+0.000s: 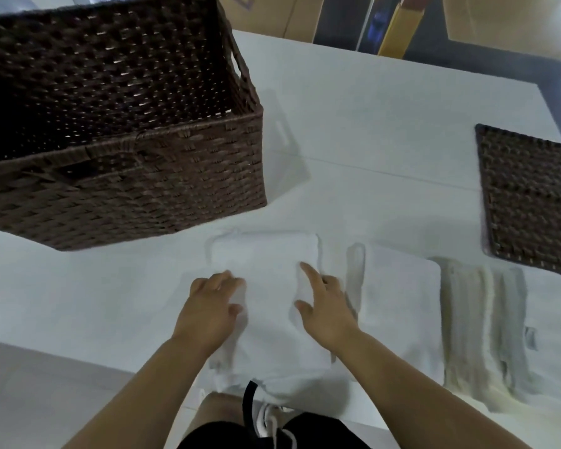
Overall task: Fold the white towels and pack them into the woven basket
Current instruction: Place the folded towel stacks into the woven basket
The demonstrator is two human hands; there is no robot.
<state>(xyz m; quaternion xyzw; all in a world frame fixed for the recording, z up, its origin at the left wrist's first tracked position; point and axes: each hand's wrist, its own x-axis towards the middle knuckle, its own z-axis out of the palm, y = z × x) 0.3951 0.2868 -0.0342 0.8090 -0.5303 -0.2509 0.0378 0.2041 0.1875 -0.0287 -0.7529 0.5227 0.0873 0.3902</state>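
Note:
A folded white towel lies on the white table in front of me, its near end hanging over the table edge. My left hand rests on its left side with fingers spread. My right hand lies on its right side, index finger stretched forward, thumb out. A second folded white towel sits just to the right. Further right lies a stack of cream and grey towels. The dark brown woven basket stands at the far left and looks empty.
A flat woven lid lies at the right edge of the white table. Cardboard boxes stand beyond the table's far edge. My legs and shoes show below the near edge.

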